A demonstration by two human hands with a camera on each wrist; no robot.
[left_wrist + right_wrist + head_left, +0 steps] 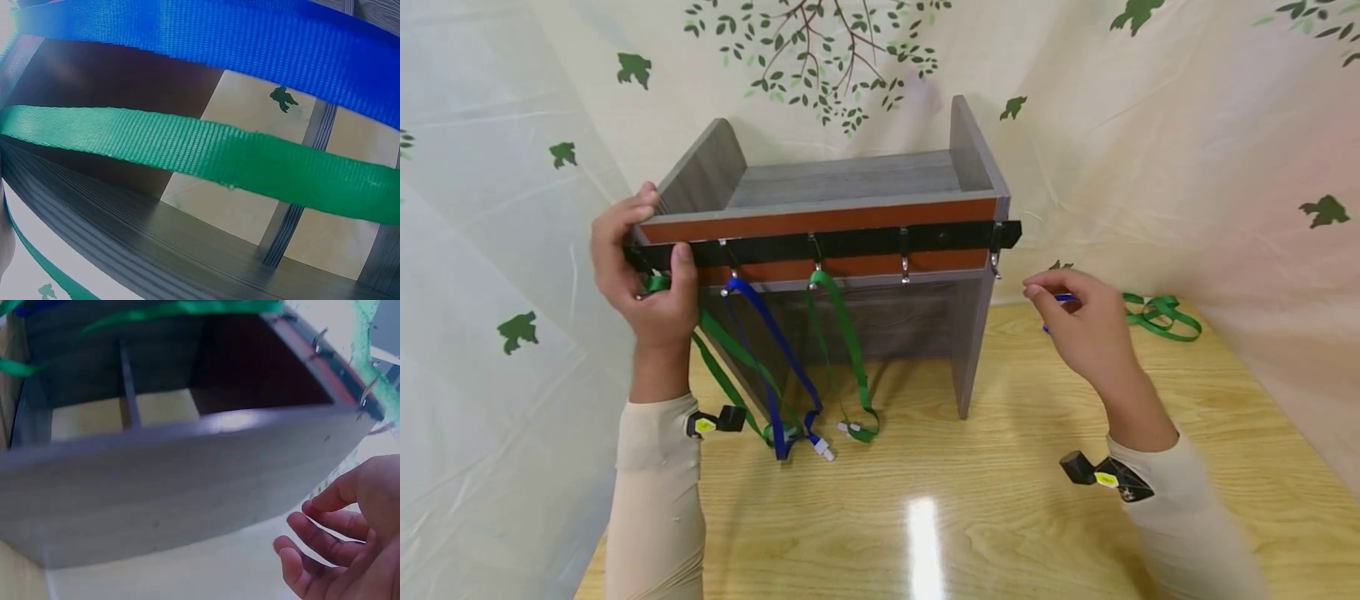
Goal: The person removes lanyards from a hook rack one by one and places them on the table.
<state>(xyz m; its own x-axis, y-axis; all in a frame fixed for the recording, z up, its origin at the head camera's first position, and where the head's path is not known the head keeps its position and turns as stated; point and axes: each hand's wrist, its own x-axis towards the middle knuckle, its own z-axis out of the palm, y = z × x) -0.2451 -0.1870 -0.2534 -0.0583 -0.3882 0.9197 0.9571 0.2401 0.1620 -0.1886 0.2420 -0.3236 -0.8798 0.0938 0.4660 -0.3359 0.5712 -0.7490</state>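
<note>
My left hand (pixel 651 267) grips the left end of a black hook rail (pixel 857 244) on a grey wooden shelf (pixel 850 179), thumb across the rail's front. From its hooks hang a blue lanyard (pixel 775 333) and a green lanyard (pixel 847 333); another green lanyard (pixel 722 333) hangs by my left hand, its top partly covered. My right hand (pixel 1086 325) is in the air right of the rail's end, fingers loosely bent; in the right wrist view nothing shows between them. Behind it in the head view, a bit of blue strap (pixel 1065 297) shows, mostly hidden.
A loose green lanyard (pixel 1165 318) lies coiled on the wooden table (pixel 1000 500) at the right. Bare metal hooks (pixel 905 268) are on the rail's right part. A leaf-patterned cloth (pixel 1112 150) hangs behind the shelf.
</note>
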